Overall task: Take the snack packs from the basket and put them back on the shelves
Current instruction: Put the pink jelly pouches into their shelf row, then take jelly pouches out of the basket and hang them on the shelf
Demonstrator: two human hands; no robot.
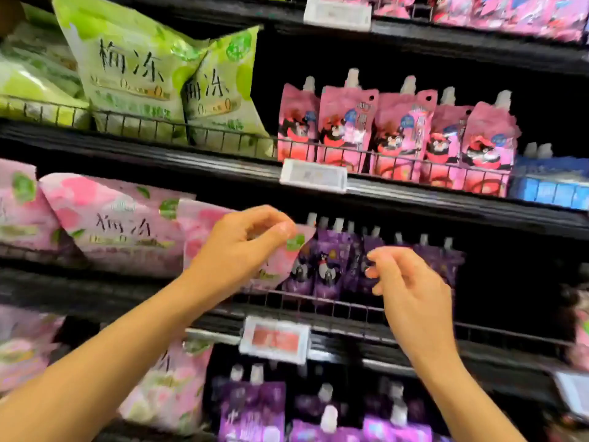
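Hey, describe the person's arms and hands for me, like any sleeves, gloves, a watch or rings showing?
Both forearms are bare right to the bottom edge of the picture, so no sleeves or cuffs show. The left hand and the right hand wear no gloves. No watch, bracelet or wristband appears on either wrist, and no rings show on the visible fingers. The fingernails look short, though motion blur hides finer detail.

Pink snack pack (280,260) stands tilted on shelf (318,314), beside purple pouches (331,266).
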